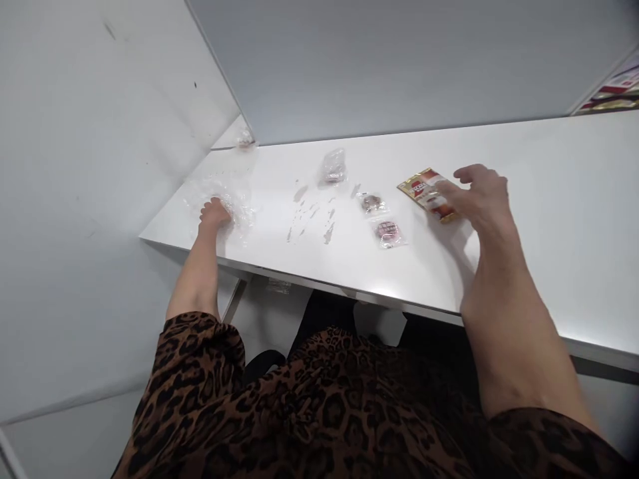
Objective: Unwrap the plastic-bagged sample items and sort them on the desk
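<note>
At the left end of the white table, my left hand [215,211] presses down with bent fingers into a crumpled sheet of clear plastic wrapping [242,213]. Its fingertips are partly lost in the plastic, but the fingers look closed on it. On the right, my right hand [479,199] is held with fingers apart over the right edge of a gold, red and brown printed sachet [424,189]. The thumb overlaps the sachet; whether it touches cannot be told. Left of the sachet lie two small clear packets, one with brown contents [372,203] and one with pinkish contents [388,231].
Another clear packet [333,166] lies farther back on the white table [279,246]. Grey marks show on the tabletop near it. A wall [100,166] bounds the left side and a grey panel [399,66] the back. Colourful packages [619,90] show at the far right.
</note>
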`<state>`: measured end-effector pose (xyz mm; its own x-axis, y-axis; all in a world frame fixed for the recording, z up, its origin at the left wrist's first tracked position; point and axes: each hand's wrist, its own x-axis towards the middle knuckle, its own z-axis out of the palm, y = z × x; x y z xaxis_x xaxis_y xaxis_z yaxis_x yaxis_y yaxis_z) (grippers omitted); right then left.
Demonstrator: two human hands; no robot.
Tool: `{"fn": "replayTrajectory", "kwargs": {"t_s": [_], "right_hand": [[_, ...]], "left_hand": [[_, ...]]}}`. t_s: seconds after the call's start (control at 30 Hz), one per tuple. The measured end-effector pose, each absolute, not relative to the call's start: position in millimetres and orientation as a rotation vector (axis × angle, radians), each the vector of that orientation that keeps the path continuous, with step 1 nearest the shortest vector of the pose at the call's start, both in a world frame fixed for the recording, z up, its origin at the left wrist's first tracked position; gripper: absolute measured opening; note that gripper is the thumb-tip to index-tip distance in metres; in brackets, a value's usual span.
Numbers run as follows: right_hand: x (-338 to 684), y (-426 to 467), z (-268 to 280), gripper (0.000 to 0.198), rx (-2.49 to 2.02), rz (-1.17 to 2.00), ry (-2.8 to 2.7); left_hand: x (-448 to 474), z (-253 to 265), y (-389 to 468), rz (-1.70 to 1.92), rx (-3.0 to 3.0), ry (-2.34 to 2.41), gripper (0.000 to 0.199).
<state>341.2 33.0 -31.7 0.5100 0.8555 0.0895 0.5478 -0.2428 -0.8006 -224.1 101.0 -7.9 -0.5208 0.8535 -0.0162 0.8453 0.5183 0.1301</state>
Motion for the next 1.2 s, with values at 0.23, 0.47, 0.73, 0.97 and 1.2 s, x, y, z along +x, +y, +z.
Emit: {"fn": "replayTrajectory", "kwargs": {"t_s": [0.23, 0.47, 0.73, 0.97, 1.2], "right_hand": [[331, 29, -32, 0.078, -2.343, 0.522, -1.575], [331, 33, -32, 0.038, -2.389, 0.534, -1.381], [320, 30, -22, 0.030, -1.672, 0.823, -0.826], [345, 1, -27, 0.036, -1.276, 0.964, -0.579], [475, -40, -25, 0.019, -1.533, 0.711, -0.365]], "left_hand": [[-200, 22, 73, 0.929, 1.276, 2.873, 0.064], [-119, 11, 58, 1.481, 2.192, 2.166, 0.048], [59, -51, 68, 0.659, 2.599, 1.321, 0.049], [118, -68, 82, 0.415, 2.518, 1.369, 0.045], [111, -68, 76, 0.471, 2.607, 1.350, 0.044]]}}
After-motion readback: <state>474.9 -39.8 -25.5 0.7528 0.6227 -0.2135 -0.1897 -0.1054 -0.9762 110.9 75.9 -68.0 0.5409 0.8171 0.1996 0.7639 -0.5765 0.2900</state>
